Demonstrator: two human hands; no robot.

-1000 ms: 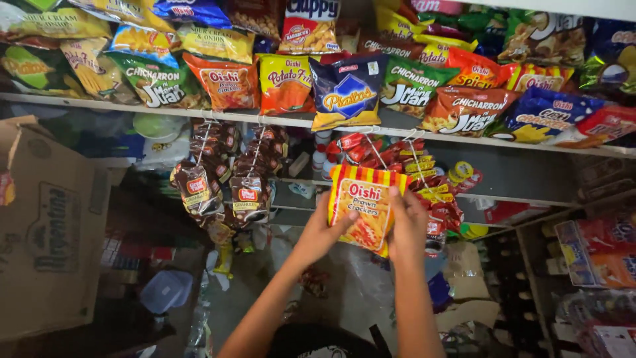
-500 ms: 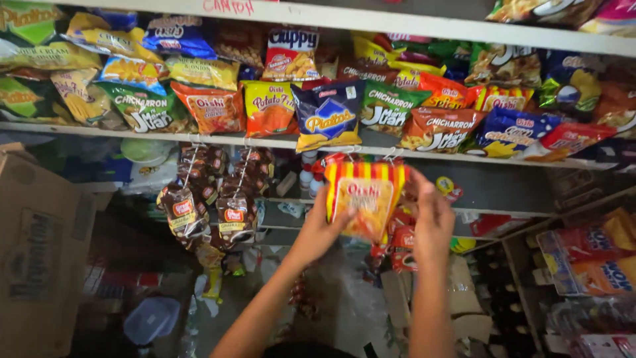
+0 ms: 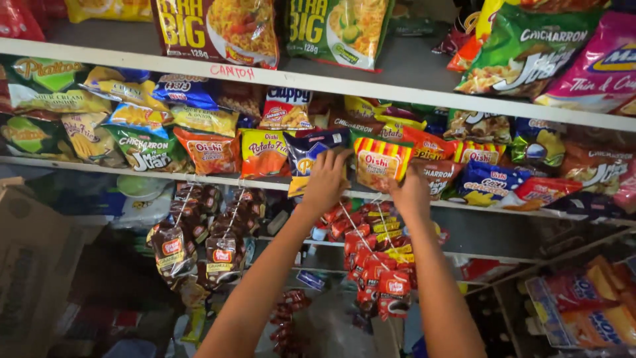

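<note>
Both my arms reach up to a shelf (image 3: 218,178) packed with snack bags. A red-and-yellow striped snack bag (image 3: 381,159) stands upright among the others in the shelf row. My right hand (image 3: 412,192) grips its lower right corner. Spread fingers of my left hand (image 3: 324,180) press on the blue-and-yellow chip bag (image 3: 305,154) just left of the striped bag; whether they also touch it I cannot tell. An orange snack bag (image 3: 264,151) stands further left, a dark red bag (image 3: 438,174) just right.
A higher shelf (image 3: 397,89) carries large noodle and chip bags. Strips of small brown sachets (image 3: 173,245) and red sachets (image 3: 381,278) hang below the shelf edge. A cardboard box (image 3: 30,265) sits at lower left. More snack packs (image 3: 583,305) fill a rack at lower right.
Both hands have lifted the striped bag from below the shelf up into the row of bags. The view has tilted upward, bringing the higher shelf into sight.
</note>
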